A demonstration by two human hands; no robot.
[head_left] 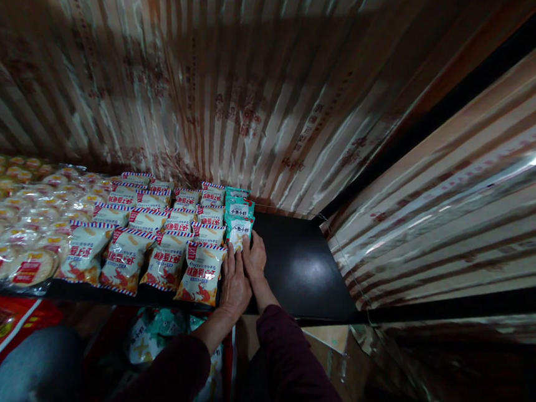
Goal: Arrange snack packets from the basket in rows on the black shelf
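Note:
On the black shelf (302, 267), a row of small teal-and-white snack bags (239, 210) stands one behind another. The front teal bag (239, 230) is between my two hands at its lower end. My left hand (236, 284) grips its left side, fingers pointing away from me, close beside a white snack bag with a red-and-blue striped edge (202, 272). On the right side, my right hand (255, 258) holds the same teal bag, thumb inward. My fingertips partly cover its bottom.
Several rows of striped-edge bags (125, 257) and clear-wrapped round crackers (32, 266) fill the shelf leftward. Pleated patterned sheeting (239, 91) hangs behind and at the right, past a black post (429, 112). Below the shelf, a crate holds more teal bags (166, 325).

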